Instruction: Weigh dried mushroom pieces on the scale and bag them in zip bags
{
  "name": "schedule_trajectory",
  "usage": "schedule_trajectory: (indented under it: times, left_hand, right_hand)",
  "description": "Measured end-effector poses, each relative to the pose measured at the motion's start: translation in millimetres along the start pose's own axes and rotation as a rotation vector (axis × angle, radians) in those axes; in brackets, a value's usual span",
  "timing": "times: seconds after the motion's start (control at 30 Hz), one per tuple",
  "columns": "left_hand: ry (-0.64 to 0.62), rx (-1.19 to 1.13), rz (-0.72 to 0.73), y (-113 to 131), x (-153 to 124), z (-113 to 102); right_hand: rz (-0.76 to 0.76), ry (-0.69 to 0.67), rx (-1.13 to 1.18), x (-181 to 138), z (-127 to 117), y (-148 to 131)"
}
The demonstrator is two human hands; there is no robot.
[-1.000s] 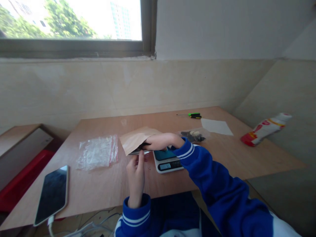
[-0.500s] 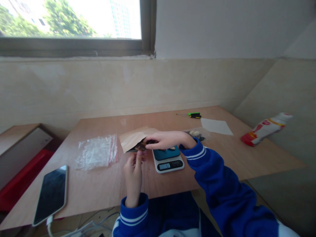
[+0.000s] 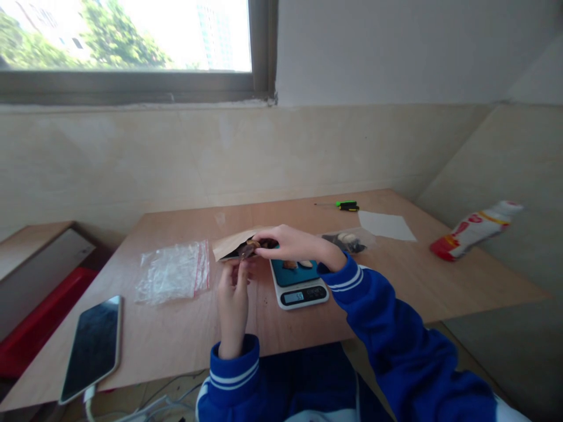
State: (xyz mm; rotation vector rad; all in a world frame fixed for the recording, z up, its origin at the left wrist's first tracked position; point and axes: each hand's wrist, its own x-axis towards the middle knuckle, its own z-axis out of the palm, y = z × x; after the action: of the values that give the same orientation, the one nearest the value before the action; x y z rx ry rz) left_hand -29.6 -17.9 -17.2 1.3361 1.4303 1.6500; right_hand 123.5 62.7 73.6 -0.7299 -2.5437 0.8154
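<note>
— What's around you?

— A wooden table (image 3: 396, 264) under a window, tiled wall behind. Mid-frame, my left hand (image 3: 232, 299) pinches the lower lip of a brown envelope (image 3: 229, 245); my right hand (image 3: 290, 243) is closed on small dark bits (image 3: 247, 251) at its mouth.

— What are they?

— Too small and blurred to tell. More sit on the scale (image 3: 299, 281) just right of the envelope, its readout unreadable.

— Anything else?

— Clear bags (image 3: 175, 271) left of centre, a phone (image 3: 91, 347) lower left, a bottle (image 3: 472, 228) far right. My right wrist partly hides another bag (image 3: 349, 239).
</note>
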Motion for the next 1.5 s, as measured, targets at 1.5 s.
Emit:
schedule_trajectory:
  times: [1.5]
  left_hand:
    - [-0.030, -0.074, -0.006, 2.2, 17.7, 4.4]
  right_hand:
    - [0.289, 0.231, 0.173, -54.4, -5.4, 86.9]
